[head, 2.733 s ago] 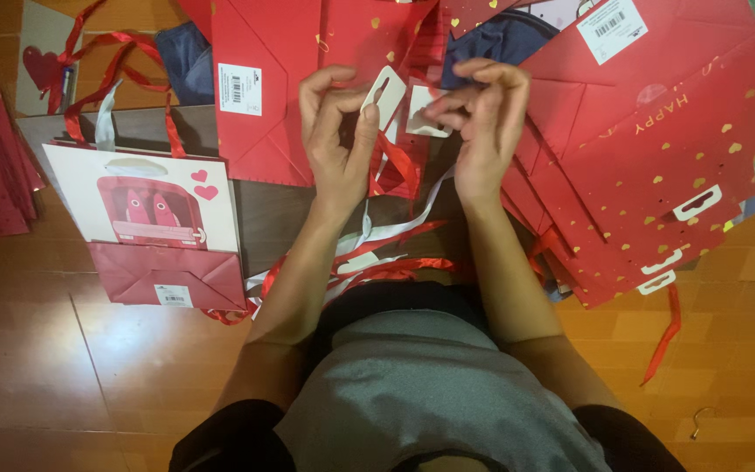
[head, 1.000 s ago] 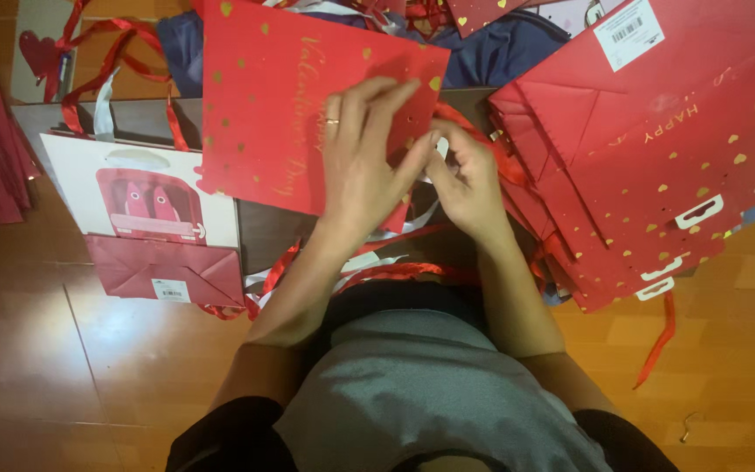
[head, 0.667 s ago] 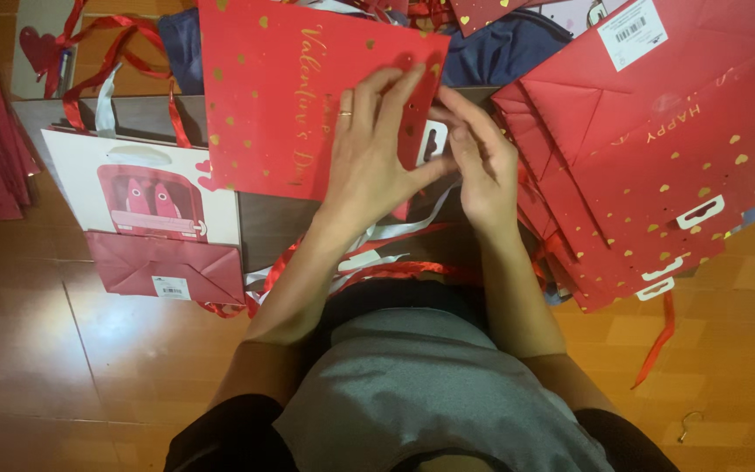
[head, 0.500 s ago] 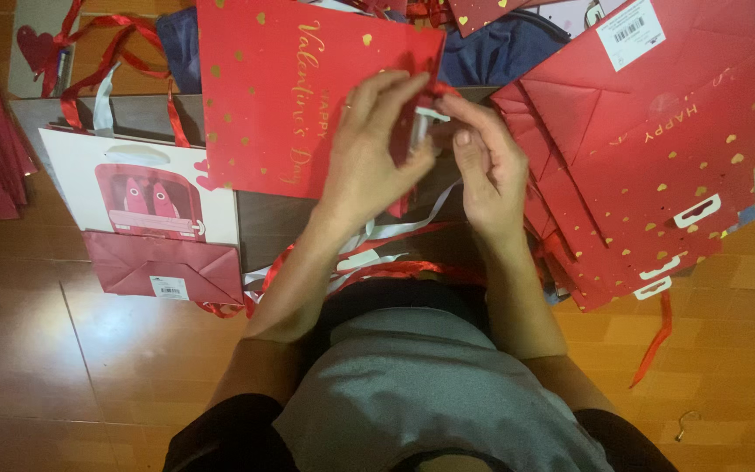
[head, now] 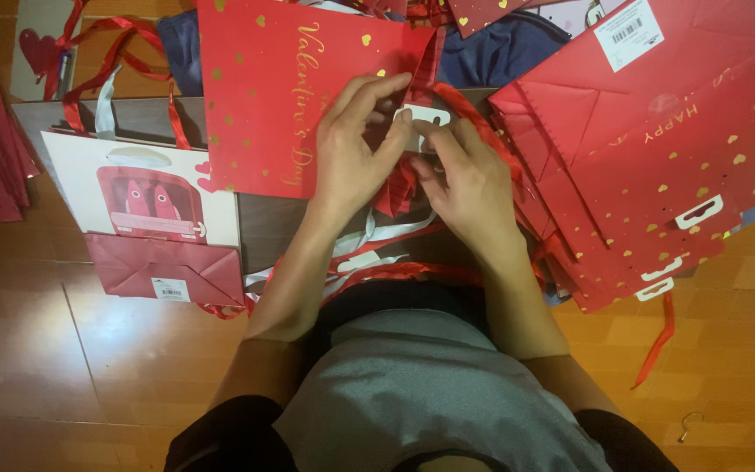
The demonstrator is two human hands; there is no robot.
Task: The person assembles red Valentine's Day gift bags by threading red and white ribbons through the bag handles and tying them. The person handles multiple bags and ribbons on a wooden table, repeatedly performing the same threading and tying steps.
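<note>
Here, your left hand (head: pixel 356 144) and right hand (head: pixel 465 179) together pinch the white hang tab (head: pixel 423 118) at the red gift bag (head: pixel 294 83)'s near-right edge, steadying it centrally between the piles.

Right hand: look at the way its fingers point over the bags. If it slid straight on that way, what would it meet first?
The right hand points up and slightly left. Its fingertips already touch the white hang tab, so that comes first. Beyond lie red ribbon handles, though depth is unclear from above.
</note>
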